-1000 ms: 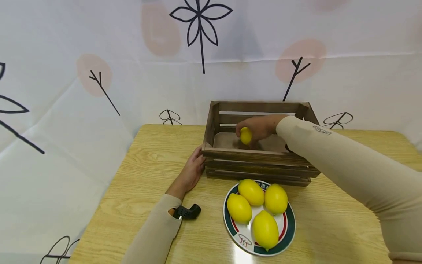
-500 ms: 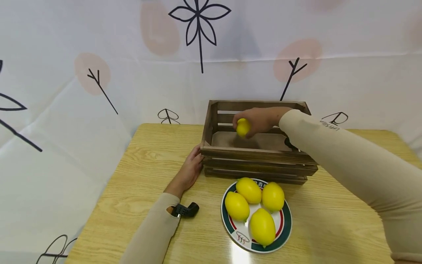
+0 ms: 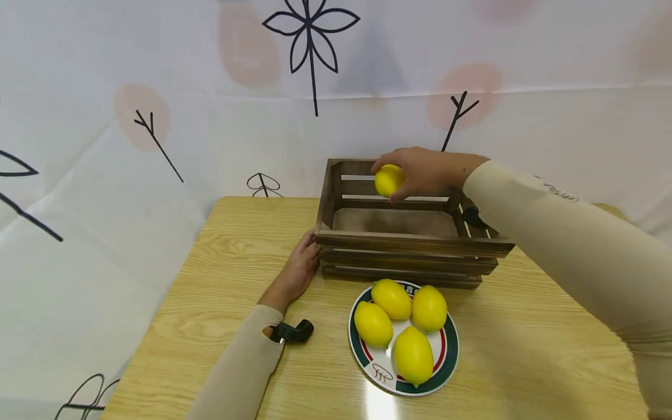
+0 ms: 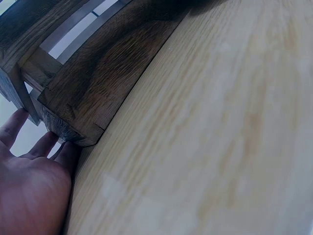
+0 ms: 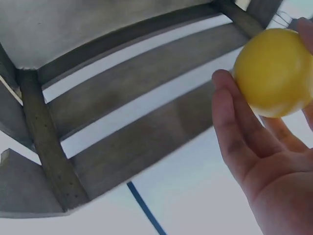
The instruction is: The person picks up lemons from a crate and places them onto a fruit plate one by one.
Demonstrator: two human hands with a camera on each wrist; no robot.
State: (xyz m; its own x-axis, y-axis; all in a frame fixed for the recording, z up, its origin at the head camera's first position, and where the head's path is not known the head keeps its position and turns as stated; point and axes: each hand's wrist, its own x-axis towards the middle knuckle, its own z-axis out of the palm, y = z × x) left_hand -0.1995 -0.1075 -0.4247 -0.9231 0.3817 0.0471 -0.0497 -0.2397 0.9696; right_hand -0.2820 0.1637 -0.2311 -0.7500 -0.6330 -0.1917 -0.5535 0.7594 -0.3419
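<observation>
My right hand (image 3: 424, 169) grips a yellow lemon (image 3: 389, 181) above the slatted wooden crate (image 3: 409, 242). In the right wrist view the lemon (image 5: 276, 73) sits between the thumb and fingers (image 5: 230, 112), with the crate's slats (image 5: 146, 83) beyond. My left hand (image 3: 298, 268) touches the crate's left end near its front corner. Its fingers, fairly straight, rest at the crate's corner (image 4: 63, 122) in the left wrist view. Several more lemons (image 3: 413, 356) lie on a round plate (image 3: 448, 364) with a green and red rim, in front of the crate.
Everything stands on a light wood-grain table (image 3: 231, 274). A pale cloth (image 3: 173, 58) with dark plant drawings hangs behind it, close to the crate's back. A black wrist device (image 3: 294, 331) sits on the left forearm.
My right hand has lifted the lemon from low inside the crate to about its back rim level. The left hand stays at the crate's corner, and the view has shifted slightly.
</observation>
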